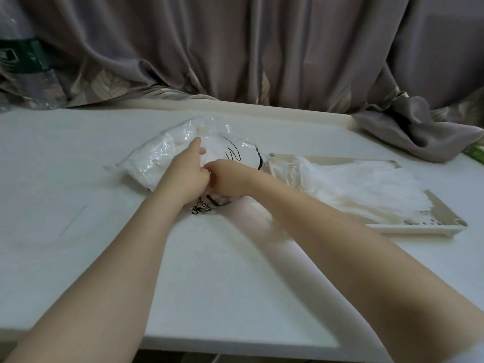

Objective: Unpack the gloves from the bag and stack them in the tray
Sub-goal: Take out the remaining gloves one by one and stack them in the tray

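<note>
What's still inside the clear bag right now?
White gloves still fill the far-left part of the clear bag. Both hands, left hand and right hand, cover its near end, so how many remain cannot be seen.

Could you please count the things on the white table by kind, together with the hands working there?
Clear plastic bag of gloves: 1
Beige tray: 1
Pile of white gloves in the tray: 1 (single gloves too blended to count)
Hands: 2, left hand and right hand, both at the bag
Total: 5
</note>
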